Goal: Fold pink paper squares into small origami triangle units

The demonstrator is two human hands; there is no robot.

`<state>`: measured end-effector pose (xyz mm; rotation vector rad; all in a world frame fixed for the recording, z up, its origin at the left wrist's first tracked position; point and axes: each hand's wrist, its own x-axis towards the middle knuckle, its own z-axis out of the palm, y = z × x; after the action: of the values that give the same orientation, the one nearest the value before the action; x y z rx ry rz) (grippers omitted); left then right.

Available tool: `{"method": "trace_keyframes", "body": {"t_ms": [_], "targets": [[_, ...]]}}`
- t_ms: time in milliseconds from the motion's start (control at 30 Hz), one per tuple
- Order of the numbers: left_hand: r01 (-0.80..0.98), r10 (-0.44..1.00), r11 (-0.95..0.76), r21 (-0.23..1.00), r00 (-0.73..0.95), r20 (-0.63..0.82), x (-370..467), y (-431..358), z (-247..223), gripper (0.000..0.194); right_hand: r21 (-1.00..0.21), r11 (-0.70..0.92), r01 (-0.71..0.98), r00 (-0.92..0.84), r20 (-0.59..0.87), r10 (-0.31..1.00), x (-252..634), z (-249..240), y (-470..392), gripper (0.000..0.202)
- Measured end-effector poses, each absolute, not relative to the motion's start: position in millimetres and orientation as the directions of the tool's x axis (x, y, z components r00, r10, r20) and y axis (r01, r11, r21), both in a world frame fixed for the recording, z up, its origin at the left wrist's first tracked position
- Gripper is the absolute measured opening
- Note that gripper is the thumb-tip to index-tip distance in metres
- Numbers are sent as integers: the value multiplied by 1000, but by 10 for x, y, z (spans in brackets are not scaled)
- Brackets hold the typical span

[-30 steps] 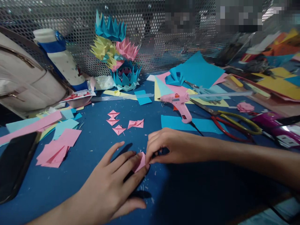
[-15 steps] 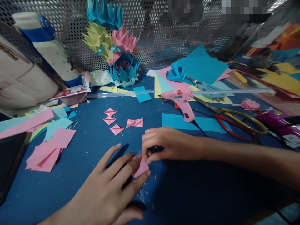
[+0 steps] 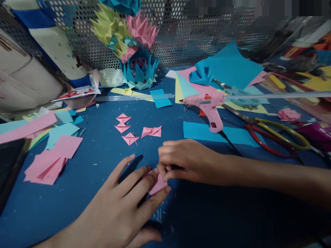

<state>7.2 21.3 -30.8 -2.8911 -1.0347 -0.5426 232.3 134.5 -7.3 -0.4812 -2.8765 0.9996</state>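
Note:
A small pink paper piece [image 3: 158,186] lies on the blue table, partly hidden under my fingers. My left hand [image 3: 129,199] is spread, its fingertips resting on the paper. My right hand [image 3: 178,162] has its fingers curled and pinched at the paper's upper right edge. Beyond my hands lie folded pink paper pieces: two pointed ones [image 3: 123,123] touching in a column, another pointed one [image 3: 130,138] below them, and a creased one [image 3: 151,131] to the right. A pile of pink paper squares [image 3: 49,168] is at the left.
A pink glue gun [image 3: 213,108] with a long clear stick lies over a blue paper strip [image 3: 191,130]. Scissors with red and yellow handles [image 3: 279,134] are to its right. Paper flowers [image 3: 141,70] stand at the back beside a bottle [image 3: 59,51]. A dark device [image 3: 11,162] lies at left.
The view has tilted and shifted slightly, so the table items appear moved. My hands keep nearly the same pose on the pink paper; the right fingers stay curled at its edge.

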Motion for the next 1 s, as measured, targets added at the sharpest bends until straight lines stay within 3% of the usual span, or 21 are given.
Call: {"method": "trace_keyframes", "body": {"t_ms": [633,1000], "targets": [[615,611,-782,101,724,321,82,209,-300,61,-518,827,218,-967,1,255,2338,-98,1327,20],[632,644,-760,152,701,308,95,180,-292,49,-606,746,276,-950,-55,306,2333,-61,1369,6]]}}
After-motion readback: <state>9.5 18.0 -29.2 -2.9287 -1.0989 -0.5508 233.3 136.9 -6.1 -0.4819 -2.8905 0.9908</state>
